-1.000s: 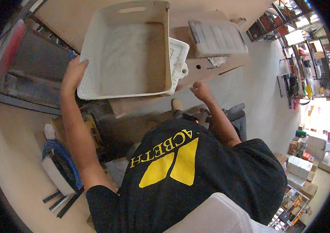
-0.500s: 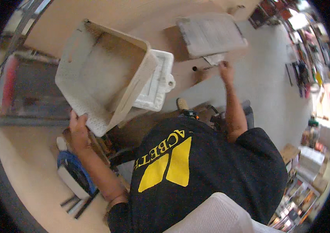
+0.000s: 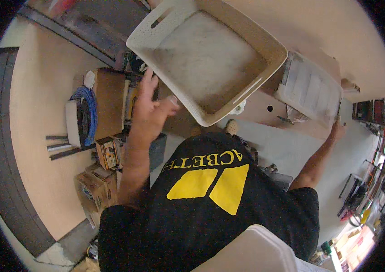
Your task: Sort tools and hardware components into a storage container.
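Observation:
A beige plastic basket (image 3: 206, 54) with cut-out handles is tilted so that I look into its inside. Just below its left rim, my left hand (image 3: 151, 111) has its fingers spread and holds nothing. To the right, a whitish translucent plastic box or lid (image 3: 310, 88) lies on a brown surface. My right hand (image 3: 336, 130) is at its near right corner; blur hides how the fingers are placed. A crumpled pale paper or bag (image 3: 295, 114) sits by its near edge. Most of a white plastic piece (image 3: 238, 108) is hidden under the basket.
A round hole (image 3: 270, 108) pierces the brown surface (image 3: 253, 102). To the left are a coil of blue cable (image 3: 85, 113), cardboard boxes (image 3: 95, 186) and a dark-framed rack (image 3: 79, 41). Tools and shelving crowd the far right. Grey floor (image 3: 260, 140) shows below.
My left hand has let go of the basket's rim and opened. My right hand has moved from beside the paper to the corner of the translucent piece. The whole view has turned.

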The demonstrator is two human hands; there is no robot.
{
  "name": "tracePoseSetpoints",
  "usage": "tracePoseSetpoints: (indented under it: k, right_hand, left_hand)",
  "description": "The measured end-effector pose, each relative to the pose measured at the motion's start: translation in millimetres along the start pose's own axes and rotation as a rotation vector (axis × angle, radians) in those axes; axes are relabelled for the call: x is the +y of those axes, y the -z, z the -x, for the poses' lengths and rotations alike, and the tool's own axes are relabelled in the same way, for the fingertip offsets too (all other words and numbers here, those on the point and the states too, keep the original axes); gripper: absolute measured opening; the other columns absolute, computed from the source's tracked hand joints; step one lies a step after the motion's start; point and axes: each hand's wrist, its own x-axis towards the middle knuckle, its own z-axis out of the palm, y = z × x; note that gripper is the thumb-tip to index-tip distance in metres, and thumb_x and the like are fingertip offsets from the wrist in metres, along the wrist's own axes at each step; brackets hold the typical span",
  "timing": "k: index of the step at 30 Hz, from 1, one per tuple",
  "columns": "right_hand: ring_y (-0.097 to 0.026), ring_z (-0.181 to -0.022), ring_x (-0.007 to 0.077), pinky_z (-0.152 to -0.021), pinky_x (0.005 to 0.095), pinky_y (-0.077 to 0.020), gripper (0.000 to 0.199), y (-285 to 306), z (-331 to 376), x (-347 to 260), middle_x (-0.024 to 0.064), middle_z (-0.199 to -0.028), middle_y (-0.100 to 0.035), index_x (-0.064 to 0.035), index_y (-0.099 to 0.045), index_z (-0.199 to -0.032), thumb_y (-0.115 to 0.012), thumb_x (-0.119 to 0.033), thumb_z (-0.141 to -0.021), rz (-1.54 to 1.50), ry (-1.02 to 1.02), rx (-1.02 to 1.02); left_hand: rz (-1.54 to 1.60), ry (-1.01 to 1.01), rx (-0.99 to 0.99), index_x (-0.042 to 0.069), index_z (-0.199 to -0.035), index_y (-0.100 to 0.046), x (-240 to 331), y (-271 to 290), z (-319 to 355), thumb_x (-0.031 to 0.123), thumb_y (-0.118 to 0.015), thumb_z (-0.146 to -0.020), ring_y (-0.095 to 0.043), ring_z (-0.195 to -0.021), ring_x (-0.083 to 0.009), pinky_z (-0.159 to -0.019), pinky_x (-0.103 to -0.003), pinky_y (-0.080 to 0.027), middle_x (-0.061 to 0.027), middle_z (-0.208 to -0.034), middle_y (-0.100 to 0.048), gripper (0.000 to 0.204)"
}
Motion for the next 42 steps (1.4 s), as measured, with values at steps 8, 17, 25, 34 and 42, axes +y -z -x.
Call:
tracePoseSetpoints:
  k: [8,17,25,34,42]
  right_hand:
    - [-0.048,-0.120,0.0367,-0.100,0.0421,-0.0370,0.089,-33.2,-81.2,19.3,0.0260,-0.125,-0.053,0.0088,-0.056,-0.118,-0.055,-0.069,-0.074,-0.046,-0.120,-0.575]
    - [-0.049,-0.119,0.0375,-0.099,0.0426,-0.0371,0.091,-26.4,-53.9,19.1,0.0263,-0.124,-0.053,0.0093,-0.056,-0.117,-0.053,-0.071,-0.074,-0.120,-0.135,-0.475]
    - [-0.050,-0.117,0.0385,-0.099,0.0433,-0.0374,0.094,-40.2,-62.4,44.9,0.0268,-0.123,-0.054,0.0091,-0.056,-0.117,-0.050,-0.074,-0.074,-0.043,-0.181,-0.372]
    - [-0.050,-0.116,0.0398,-0.097,0.0435,-0.0386,0.098,-37.5,-34.0,11.0,0.0273,-0.121,-0.055,0.0098,-0.054,-0.118,-0.043,-0.077,-0.075,-0.033,-0.116,-0.299]
    - [-0.057,-0.107,0.0387,-0.090,0.0434,-0.0426,0.096,-46.4,-44.1,40.8,0.0255,-0.110,-0.061,0.0064,-0.058,-0.114,-0.042,-0.079,-0.074,-0.035,-0.107,-0.295]
  left_hand:
    - [-0.341,-0.209,0.351,-0.001,-0.120,-0.054,22.8,26.8,-36.8,0.019,-0.064,-0.085,-0.062,-0.080,-0.0134,-0.075,-0.027,-0.049,-0.0116,-0.110,-0.064,0.042]
    - [-0.606,-0.218,0.229,0.002,-0.112,-0.061,28.1,-1.4,-59.2,0.021,-0.063,-0.085,-0.064,-0.080,-0.0196,-0.076,-0.031,-0.050,-0.0133,-0.100,-0.067,0.033]
    - [-1.464,-0.576,-0.211,0.004,-0.109,-0.060,15.0,-34.0,-210.5,0.031,-0.052,-0.088,-0.061,-0.094,-0.0376,-0.083,-0.046,-0.048,-0.0185,-0.099,-0.065,0.036]
    - [-1.617,-0.224,-0.133,0.002,-0.103,-0.067,-32.6,-89.8,-291.5,0.012,-0.052,-0.080,-0.059,-0.107,-0.0323,-0.086,-0.042,-0.050,-0.0186,-0.114,-0.061,0.029]
    - [-1.472,-0.183,0.011,0.000,-0.102,-0.066,-16.6,-89.2,-294.6,0.015,-0.054,-0.079,-0.061,-0.101,-0.0346,-0.087,-0.043,-0.049,-0.0223,-0.107,-0.063,0.031]
